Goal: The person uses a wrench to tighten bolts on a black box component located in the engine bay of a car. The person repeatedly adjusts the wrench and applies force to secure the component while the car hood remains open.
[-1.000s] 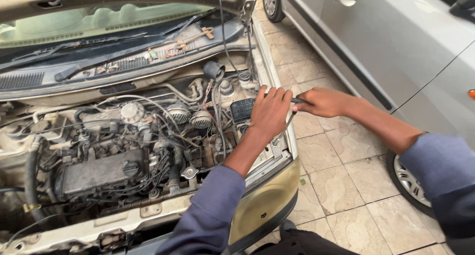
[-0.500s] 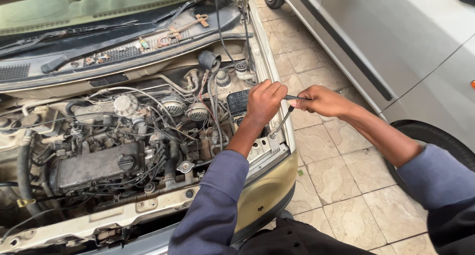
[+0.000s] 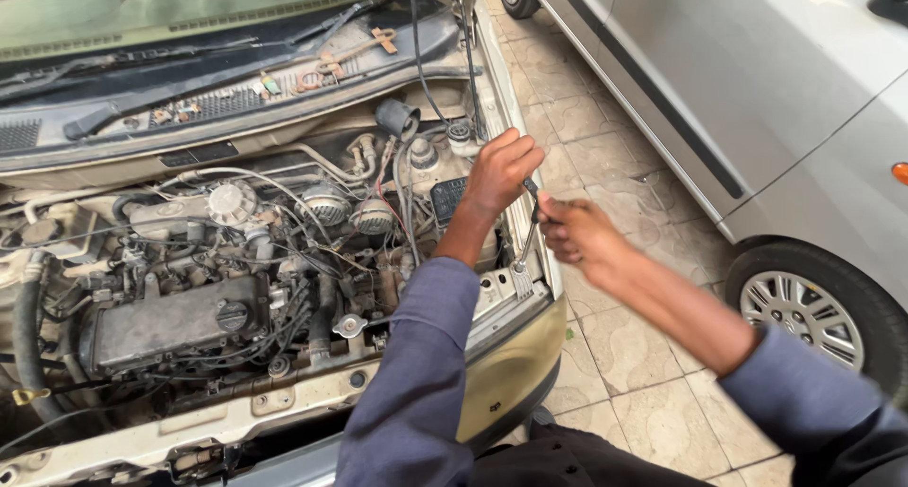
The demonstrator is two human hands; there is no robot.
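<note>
Both your hands have risen slightly; your right hand [image 3: 577, 234] clamps its fingers on a thin metal wrench [image 3: 526, 246], left hand [image 3: 501, 170] curled shut just above, steadying it, working the fender-edge fastener; next, turn it steadily.

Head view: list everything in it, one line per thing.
Car with open bonnet: one, beige, left.
Engine: one, dark grey, in the bay.
Windscreen wipers: black, top left.
Second car: one, silver, right.
Wheel: one, silver rim, lower right.
Tiled floor: beige, between the cars.
Metal tool: one, silver, at the bay's right edge.
Hands: left hand over the bay; right hand grips the tool; blue sleeves.
</note>
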